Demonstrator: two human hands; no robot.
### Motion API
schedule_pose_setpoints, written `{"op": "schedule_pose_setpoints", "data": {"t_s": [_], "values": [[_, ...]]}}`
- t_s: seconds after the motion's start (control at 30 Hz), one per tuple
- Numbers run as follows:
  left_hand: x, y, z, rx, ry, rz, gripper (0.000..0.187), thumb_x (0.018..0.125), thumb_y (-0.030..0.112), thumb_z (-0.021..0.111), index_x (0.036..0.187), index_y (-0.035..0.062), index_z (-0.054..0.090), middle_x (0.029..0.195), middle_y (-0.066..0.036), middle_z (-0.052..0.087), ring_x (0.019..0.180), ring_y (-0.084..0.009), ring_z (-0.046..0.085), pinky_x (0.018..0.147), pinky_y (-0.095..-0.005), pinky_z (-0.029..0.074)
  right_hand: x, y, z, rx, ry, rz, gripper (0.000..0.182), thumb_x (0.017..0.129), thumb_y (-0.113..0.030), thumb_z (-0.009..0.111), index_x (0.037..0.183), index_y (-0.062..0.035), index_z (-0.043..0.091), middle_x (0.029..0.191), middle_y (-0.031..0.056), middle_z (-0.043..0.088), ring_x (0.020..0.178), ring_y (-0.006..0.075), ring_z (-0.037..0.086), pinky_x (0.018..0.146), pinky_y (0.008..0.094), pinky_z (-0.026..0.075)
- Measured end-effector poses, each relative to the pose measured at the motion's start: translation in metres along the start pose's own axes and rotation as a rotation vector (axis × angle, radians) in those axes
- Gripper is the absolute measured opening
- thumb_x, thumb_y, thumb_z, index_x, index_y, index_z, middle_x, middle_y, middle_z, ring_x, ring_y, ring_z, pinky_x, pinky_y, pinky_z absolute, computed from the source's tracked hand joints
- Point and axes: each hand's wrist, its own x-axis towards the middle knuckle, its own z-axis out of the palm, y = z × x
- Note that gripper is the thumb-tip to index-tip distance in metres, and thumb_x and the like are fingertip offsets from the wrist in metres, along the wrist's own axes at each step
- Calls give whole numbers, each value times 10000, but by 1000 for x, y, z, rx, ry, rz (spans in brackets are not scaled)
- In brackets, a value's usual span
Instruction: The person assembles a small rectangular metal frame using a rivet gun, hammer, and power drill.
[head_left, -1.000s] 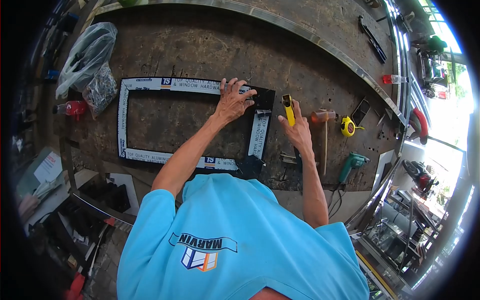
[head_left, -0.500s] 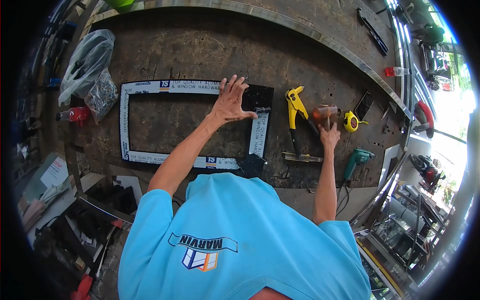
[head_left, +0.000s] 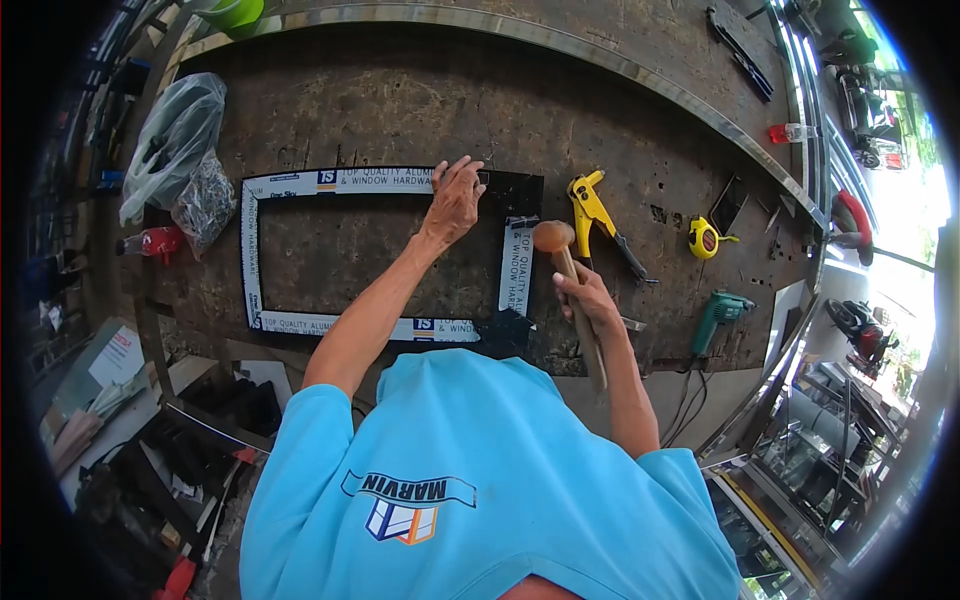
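A rectangular black frame point(head_left: 250, 240) with white printed tape lies flat on the dark workbench point(head_left: 330, 110). My left hand point(head_left: 456, 205) rests on the frame's far bar, right of its middle, fingers bent over the bar. My right hand point(head_left: 590, 300) is wrapped round the wooden handle of a mallet point(head_left: 554, 236), whose rounded head is beside the frame's right bar. A small dark piece point(head_left: 521, 222) sits on that right bar near the corner. Just right of the mallet lies a yellow hand riveter point(head_left: 592, 205) with dark handles.
Right of the riveter are a yellow tape measure point(head_left: 703, 239) and a green power drill point(head_left: 720, 318) with a cord. Plastic bags point(head_left: 180, 130) and a red-labelled bottle point(head_left: 152, 241) are at the left. A metal rail point(head_left: 600, 48) crosses the bench's far side.
My right hand has lifted the mallet and brought it left, near the frame's right bar. The fingers of my left hand, spread before, have drawn together on the far bar.
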Motion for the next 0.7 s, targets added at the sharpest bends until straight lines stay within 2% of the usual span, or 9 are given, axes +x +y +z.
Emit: {"op": "schedule_pose_setpoints", "data": {"t_s": [0.1,0.13,0.2,0.23,0.3,0.4,0.43,0.53,0.7], "values": [[-1,-5,-2,-11,-31,1,340,906,53,524,1243,71,480,1268,-110,517,1298,-250,402,1084,-453,202,2,-4,-5,229,131,27,397,866,-396,672,1061,-85,520,678,-16,499,473,60,492,419,202,400],[-2,-5,-4,-13,-32,5,340,906,53,524,1243,71,480,1268,-110,517,1298,-250,402,1084,-453,202,5,-6,-11,214,170,-16,406,875,-399,660,1092,-86,519,679,-19,506,474,58,494,425,198,401],[1,-1,-8,136,-70,123,412,940,217,524,1315,69,435,1330,-140,473,1291,-290,407,1082,-473,203,8,-12,-22,195,278,-18,383,891,-375,648,1105,-84,520,685,-11,496,452,68,477,413,208,403],[2,8,-14,130,-65,124,412,940,217,524,1315,69,435,1330,-140,473,1291,-290,407,1082,-473,203,7,-12,-27,190,284,-20,383,891,-375,648,1105,-84,520,685,-11,496,452,68,477,413,208,403],[5,20,-29,250,-176,128,622,893,388,593,1400,97,383,1311,-139,461,1282,-306,395,1076,-474,218,13,-6,-38,-220,525,-114,336,883,-355,663,1049,-94,532,685,-18,487,484,78,485,447,237,434],[14,19,-34,262,-308,6,744,813,523,627,1394,114,409,1261,-121,462,1225,-304,410,1066,-452,247,19,18,-63,18,440,10,309,882,-329,664,1044,-97,540,712,-18,480,548,95,501,505,259,464],[16,12,-32,263,-308,0,744,813,523,627,1394,114,409,1261,-121,462,1225,-304,410,1066,-452,247,15,22,-67,208,400,90,291,901,-312,641,1070,-98,539,746,-12,482,600,104,510,558,264,485],[15,-9,-36,178,-255,42,707,808,521,630,1354,107,458,1203,-108,479,1147,-281,434,1041,-420,280,1,30,-70,508,405,57,241,926,-301,606,1050,-106,536,769,-5,493,608,115,520,554,271,491],[4,-21,-45,246,-204,131,646,774,426,705,1286,80,517,1172,-89,491,1107,-256,443,986,-399,306,13,28,-32,498,592,33,265,938,-349,576,1014,-140,432,744,20,486,551,119,501,492,288,492]]}}
